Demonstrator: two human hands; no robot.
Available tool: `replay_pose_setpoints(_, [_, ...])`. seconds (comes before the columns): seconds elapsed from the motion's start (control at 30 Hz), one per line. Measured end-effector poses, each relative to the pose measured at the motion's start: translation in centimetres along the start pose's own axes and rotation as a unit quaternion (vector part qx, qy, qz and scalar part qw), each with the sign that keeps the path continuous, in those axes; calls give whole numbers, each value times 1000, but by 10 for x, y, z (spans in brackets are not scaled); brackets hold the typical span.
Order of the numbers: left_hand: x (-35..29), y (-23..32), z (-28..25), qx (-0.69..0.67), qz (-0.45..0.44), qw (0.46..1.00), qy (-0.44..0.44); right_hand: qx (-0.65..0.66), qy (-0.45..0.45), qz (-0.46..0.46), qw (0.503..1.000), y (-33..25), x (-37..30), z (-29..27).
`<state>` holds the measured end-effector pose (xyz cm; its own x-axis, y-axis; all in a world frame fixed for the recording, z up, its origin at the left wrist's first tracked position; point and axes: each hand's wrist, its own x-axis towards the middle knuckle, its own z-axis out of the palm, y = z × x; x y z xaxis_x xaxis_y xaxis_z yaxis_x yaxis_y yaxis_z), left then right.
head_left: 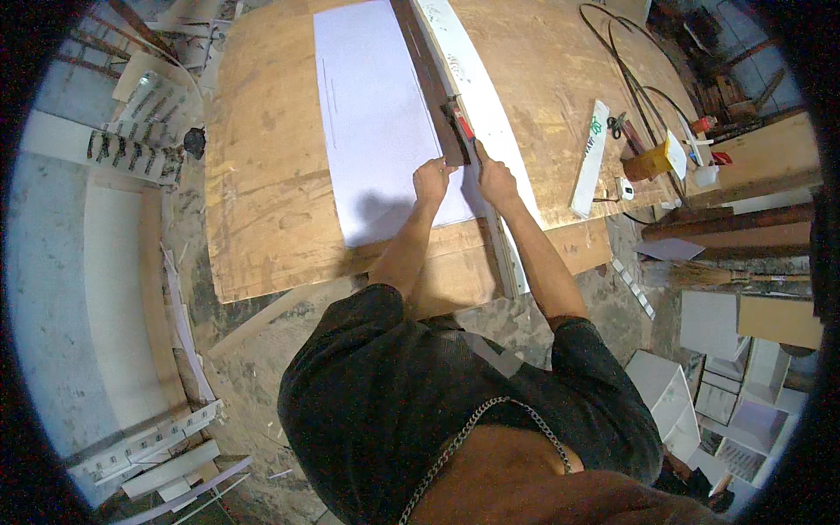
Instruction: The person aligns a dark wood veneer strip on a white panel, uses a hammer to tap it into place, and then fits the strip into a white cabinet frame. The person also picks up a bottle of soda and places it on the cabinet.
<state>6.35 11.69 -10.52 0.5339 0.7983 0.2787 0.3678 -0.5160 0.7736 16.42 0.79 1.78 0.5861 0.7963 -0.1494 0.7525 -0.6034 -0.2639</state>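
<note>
A large white sheet (385, 114) lies on a wooden board table, with thin dark lines drawn near its left side. Along its right side runs a long dark brown strip (426, 70), and beside that lies a long white board (486, 96). My left hand (430, 181) is closed at the near end of the brown strip, fingertips pinching it. Close by on the right, my right hand (496, 182) is wrapped round a slim red and dark hand tool (464, 124), which points away from me along the strip's edge. Its exact kind is not clear.
On the table's right lie a marked white strip (591, 157), black scissors (618, 126), a yellow-brown container (646, 166) and a looping black cable (612, 52). White panels and box units (669, 398) stand on the floor at lower right. Offcuts (179, 472) lie at lower left.
</note>
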Motion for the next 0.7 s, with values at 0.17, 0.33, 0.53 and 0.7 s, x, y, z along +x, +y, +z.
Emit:
replay_pose_setpoints(0.17, [3, 10, 3, 3, -5, 1000, 17, 5, -1, -1, 1000, 5, 1, -3])
replay_pose_setpoints(0.33, [19, -7, 11, 5, -23, 999, 23, -1, -4, 3, 1000, 0, 1, -3])
replay_pose_setpoints(0.53, [48, -7, 12, 74, -54, 996, 6, 0, 8, 14, 1000, 6, -2, 5])
replay_pose_setpoints(0.7, [64, -2, 8, 103, -75, 992, -14, -12, 7, 15, 1000, 9, -5, 9])
